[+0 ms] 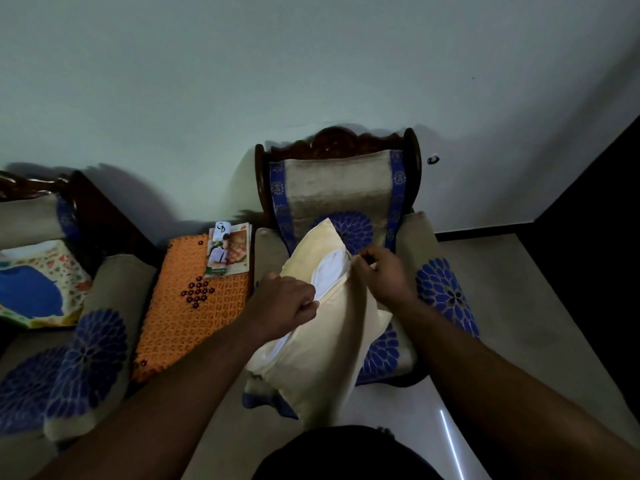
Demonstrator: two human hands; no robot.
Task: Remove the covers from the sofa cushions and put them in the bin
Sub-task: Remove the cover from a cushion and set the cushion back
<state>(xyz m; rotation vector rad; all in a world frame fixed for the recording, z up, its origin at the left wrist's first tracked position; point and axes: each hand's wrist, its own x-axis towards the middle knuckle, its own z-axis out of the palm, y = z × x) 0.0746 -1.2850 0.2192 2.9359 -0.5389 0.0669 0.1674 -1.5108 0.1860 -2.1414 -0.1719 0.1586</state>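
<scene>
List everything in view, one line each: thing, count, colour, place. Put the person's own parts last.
cushion cover: one, cream, on the armchair seat, opened along its edge
inner cushion: one, white, showing through the cover's opening
armchair: one, dark carved wood with beige and blue floral fabric, centre, against the wall
side table mat: one, orange with dark bead flowers, between the two seats
magazines: a small stack, multicoloured, on the mat's far corner
sofa: one, beige with blue flowers, left
patterned cushion: one, blue and multicoloured, on the sofa
wall: pale, behind
left hand: pinches the cover's opening edge
right hand: pinches the opposite edge
</scene>
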